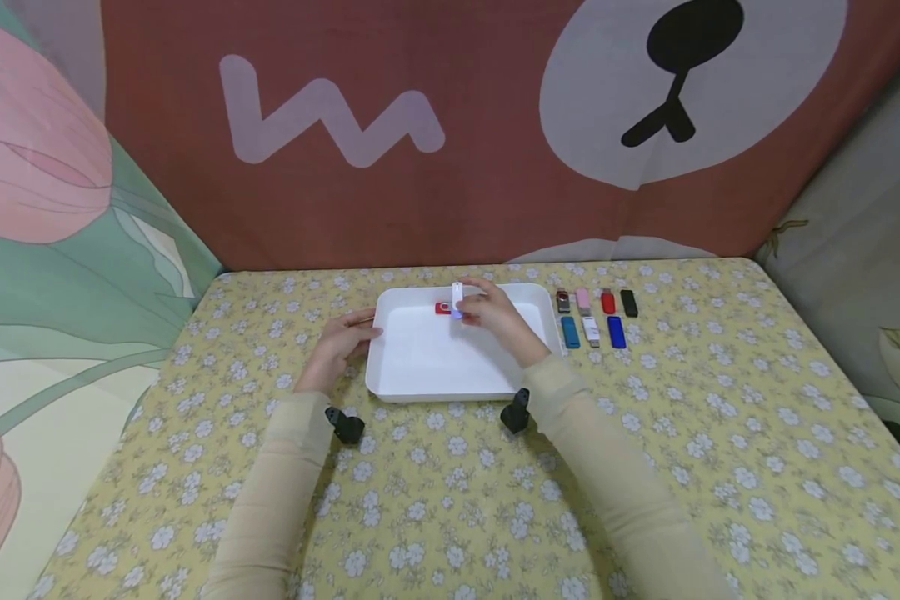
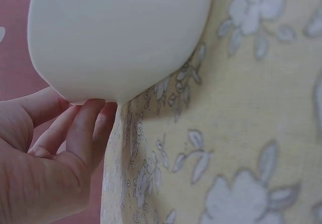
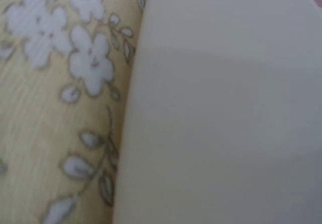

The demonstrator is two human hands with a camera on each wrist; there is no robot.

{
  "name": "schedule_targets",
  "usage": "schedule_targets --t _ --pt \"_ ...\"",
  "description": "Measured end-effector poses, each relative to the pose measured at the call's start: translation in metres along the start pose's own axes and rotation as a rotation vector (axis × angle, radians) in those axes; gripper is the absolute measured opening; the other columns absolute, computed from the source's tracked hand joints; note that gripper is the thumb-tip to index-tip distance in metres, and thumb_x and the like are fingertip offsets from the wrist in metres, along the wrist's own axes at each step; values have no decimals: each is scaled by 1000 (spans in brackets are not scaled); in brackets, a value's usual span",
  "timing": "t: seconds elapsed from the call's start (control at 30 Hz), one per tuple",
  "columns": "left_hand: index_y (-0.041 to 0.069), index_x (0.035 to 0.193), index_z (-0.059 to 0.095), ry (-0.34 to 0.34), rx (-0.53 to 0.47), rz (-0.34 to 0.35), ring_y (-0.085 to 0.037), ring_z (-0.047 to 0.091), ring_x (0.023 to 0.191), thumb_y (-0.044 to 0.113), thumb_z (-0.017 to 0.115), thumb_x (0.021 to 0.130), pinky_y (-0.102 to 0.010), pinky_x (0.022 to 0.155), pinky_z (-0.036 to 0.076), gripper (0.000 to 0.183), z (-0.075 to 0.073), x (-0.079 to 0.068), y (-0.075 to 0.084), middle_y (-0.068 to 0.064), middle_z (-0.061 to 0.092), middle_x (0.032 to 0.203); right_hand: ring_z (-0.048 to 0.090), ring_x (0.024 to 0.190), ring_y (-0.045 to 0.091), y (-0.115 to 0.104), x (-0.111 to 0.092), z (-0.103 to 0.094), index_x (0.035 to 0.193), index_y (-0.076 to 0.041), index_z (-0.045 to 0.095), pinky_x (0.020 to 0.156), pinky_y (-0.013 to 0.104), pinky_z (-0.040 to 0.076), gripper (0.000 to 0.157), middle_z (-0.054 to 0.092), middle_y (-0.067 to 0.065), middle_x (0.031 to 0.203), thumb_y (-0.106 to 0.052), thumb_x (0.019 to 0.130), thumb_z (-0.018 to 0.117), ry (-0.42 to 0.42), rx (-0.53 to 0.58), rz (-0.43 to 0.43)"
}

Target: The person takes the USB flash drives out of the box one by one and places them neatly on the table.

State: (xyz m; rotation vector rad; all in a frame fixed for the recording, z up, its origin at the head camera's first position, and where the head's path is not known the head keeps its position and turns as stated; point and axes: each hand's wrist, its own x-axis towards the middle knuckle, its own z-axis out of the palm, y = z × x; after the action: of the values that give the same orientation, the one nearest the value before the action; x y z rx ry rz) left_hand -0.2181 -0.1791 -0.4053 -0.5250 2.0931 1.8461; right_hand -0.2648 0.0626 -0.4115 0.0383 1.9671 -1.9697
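My left hand (image 1: 337, 346) grips the left side of a white tray (image 1: 442, 395); in the left wrist view its thumb and fingers (image 2: 86, 126) meet the tray's edge. Over the back part of the tray my right hand (image 1: 498, 315) pinches a white and purple USB flash drive (image 1: 457, 292), held upright. Just left of it, a red USB flash drive (image 1: 442, 308) lies in the tray. The right wrist view takes in only the tray wall (image 3: 226, 113) and the cloth, with the hand out of frame.
Right of the tray, several more USB flash drives lie in two rows, among them a black one (image 1: 629, 303), a blue one (image 1: 617, 332) and a teal one (image 1: 570, 332). A yellow floral cloth (image 1: 435, 500) covers the table. Behind it hangs a printed curtain (image 1: 480, 208).
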Motion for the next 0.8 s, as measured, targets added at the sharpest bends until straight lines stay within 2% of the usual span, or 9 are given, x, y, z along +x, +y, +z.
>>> schedule_targets --t 0.37,0.57,0.8 --pt "13 145 42 15 5 -15 -27 50 130 5 56 94 -33 104 46 54 0 2 1 -12 45 148 58 70 3 -4 -9 -11 145 -9 39 68 16 51 56 57 2 96 -2 92 55 -44 -1 -20" --pt "13 145 43 14 14 -23 -27 51 129 5 57 94 -30 100 49 54 0 2 2 -11 45 147 59 73 2 -3 -11 -16 145 -4 36 70 17 51 56 57 -2 90 -1 92 54 -59 12 -49" --pt "11 143 45 10 9 -17 -26 54 127 4 58 93 -30 99 49 53 -1 4 0 -13 47 146 60 74 3 -1 -12 -25 147 -3 33 73 15 52 57 56 0 91 0 93 52 -52 22 -48"
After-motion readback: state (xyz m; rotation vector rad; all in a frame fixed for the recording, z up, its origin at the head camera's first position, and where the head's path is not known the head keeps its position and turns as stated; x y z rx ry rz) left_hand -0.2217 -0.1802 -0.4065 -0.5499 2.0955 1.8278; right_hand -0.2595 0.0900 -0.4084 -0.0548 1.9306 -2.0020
